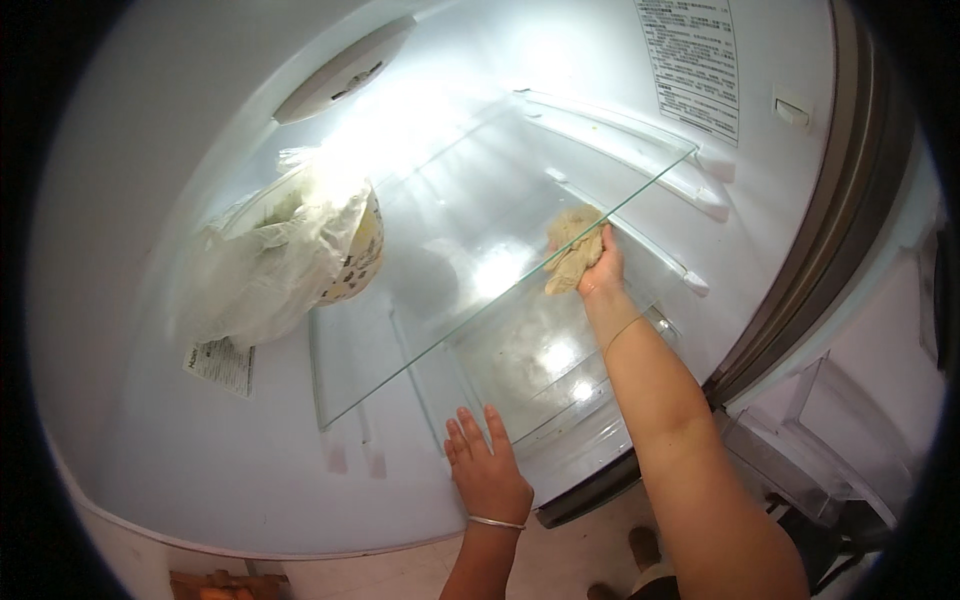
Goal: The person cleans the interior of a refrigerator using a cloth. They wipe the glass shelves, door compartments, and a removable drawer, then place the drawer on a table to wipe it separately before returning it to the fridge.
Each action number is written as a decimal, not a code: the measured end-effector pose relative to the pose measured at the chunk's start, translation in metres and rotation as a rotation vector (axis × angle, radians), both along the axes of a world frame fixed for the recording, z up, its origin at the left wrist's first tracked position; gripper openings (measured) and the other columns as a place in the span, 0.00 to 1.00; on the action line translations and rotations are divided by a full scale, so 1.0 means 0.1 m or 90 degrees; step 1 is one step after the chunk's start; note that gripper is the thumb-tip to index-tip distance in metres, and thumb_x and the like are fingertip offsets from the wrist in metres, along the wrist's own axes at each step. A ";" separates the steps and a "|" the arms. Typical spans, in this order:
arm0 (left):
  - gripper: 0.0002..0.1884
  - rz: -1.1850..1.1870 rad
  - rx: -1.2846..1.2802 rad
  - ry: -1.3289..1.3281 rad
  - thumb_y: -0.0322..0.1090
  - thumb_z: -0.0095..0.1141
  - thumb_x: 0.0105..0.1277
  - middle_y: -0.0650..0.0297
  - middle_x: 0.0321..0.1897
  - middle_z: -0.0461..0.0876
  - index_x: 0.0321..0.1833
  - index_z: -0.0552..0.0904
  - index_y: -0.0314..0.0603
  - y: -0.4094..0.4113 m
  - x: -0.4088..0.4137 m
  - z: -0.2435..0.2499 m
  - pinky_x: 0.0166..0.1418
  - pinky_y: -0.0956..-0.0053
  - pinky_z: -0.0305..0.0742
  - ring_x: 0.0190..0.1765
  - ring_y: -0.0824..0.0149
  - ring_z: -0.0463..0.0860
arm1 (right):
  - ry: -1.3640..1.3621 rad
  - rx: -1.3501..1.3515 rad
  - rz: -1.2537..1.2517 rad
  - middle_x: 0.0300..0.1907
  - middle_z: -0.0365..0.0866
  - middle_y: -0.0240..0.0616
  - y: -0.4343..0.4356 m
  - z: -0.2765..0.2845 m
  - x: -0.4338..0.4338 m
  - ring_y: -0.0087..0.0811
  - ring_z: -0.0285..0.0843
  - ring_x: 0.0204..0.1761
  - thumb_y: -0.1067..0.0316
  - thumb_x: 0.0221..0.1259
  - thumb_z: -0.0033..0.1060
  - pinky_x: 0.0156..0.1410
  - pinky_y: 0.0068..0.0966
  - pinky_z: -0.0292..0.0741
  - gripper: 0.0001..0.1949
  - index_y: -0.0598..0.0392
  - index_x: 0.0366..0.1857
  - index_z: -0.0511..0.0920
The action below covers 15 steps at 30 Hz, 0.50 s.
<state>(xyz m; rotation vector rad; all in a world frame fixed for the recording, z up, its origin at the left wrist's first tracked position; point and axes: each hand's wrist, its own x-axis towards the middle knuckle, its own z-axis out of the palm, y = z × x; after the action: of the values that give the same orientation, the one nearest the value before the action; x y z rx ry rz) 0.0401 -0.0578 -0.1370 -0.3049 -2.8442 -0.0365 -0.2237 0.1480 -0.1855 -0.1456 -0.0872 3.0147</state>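
Inside a lit refrigerator, my right hand (pixel 606 262) holds a crumpled tan cloth (pixel 574 247), reaching below the front edge of the upper glass shelf (pixel 465 262). Part of the cloth shows through the glass. My left hand (pixel 484 457), with a metal bangle at its wrist, is spread with fingers apart near the front edge of the lower glass shelf (pixel 525 367); whether it touches the shelf is unclear. On the left of the upper shelf stands a patterned bowl (pixel 367 255) partly covered by a clear plastic bag (pixel 262 277).
Shelf rails (pixel 637 157) run along the right wall, near a printed notice (pixel 694 67). The door with its clear bins (pixel 787 457) stands open at the right. An orange-brown object (pixel 225 585) lies at the floor's lower left.
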 end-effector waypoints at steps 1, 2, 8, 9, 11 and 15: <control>0.41 0.006 0.001 -0.004 0.18 0.51 0.51 0.30 0.73 0.57 0.74 0.62 0.30 0.02 0.00 0.00 0.76 0.39 0.53 0.73 0.28 0.59 | -0.002 0.012 -0.012 0.64 0.71 0.46 0.09 0.01 0.01 0.48 0.71 0.59 0.47 0.78 0.36 0.59 0.51 0.73 0.25 0.52 0.66 0.67; 0.41 0.011 0.003 -0.008 0.18 0.51 0.50 0.30 0.73 0.57 0.74 0.62 0.30 0.02 0.01 0.02 0.76 0.39 0.53 0.73 0.28 0.59 | 0.008 0.003 -0.011 0.64 0.71 0.45 0.10 -0.02 0.09 0.48 0.72 0.59 0.47 0.77 0.36 0.59 0.50 0.74 0.25 0.52 0.67 0.67; 0.43 0.012 -0.030 0.014 0.16 0.51 0.48 0.31 0.73 0.57 0.75 0.62 0.31 -0.07 0.01 0.02 0.76 0.42 0.54 0.74 0.29 0.59 | -0.024 0.014 0.059 0.64 0.73 0.44 0.29 0.00 1.08 0.45 0.73 0.60 0.47 0.74 0.46 0.57 0.46 0.76 0.26 0.50 0.68 0.68; 0.43 -0.003 -0.022 0.019 0.16 0.51 0.48 0.31 0.73 0.57 0.75 0.62 0.31 -0.06 -0.01 -0.05 0.76 0.42 0.55 0.74 0.29 0.59 | -0.066 0.063 0.040 0.63 0.74 0.44 0.46 -0.12 1.22 0.45 0.74 0.58 0.48 0.73 0.48 0.56 0.46 0.77 0.26 0.51 0.68 0.69; 0.43 0.018 -0.038 0.006 0.16 0.51 0.48 0.32 0.73 0.57 0.75 0.61 0.31 0.01 -0.03 -0.03 0.76 0.43 0.55 0.74 0.30 0.58 | -0.117 0.151 0.010 0.60 0.77 0.46 0.72 -0.21 1.42 0.45 0.77 0.54 0.48 0.71 0.52 0.54 0.46 0.78 0.27 0.53 0.66 0.70; 0.45 0.040 -0.057 0.006 0.17 0.52 0.47 0.33 0.73 0.57 0.76 0.60 0.31 0.03 -0.01 0.00 0.77 0.44 0.55 0.75 0.31 0.58 | -0.297 0.332 0.012 0.56 0.79 0.44 0.85 -0.37 2.08 0.42 0.78 0.57 0.55 0.68 0.57 0.55 0.40 0.78 0.23 0.56 0.62 0.73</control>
<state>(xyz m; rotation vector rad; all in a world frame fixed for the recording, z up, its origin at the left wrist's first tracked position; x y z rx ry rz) 0.0390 -0.0551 -0.1373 -0.2330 -2.8490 0.1054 -0.0156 0.2332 -0.2226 -0.7811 -0.9002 2.7900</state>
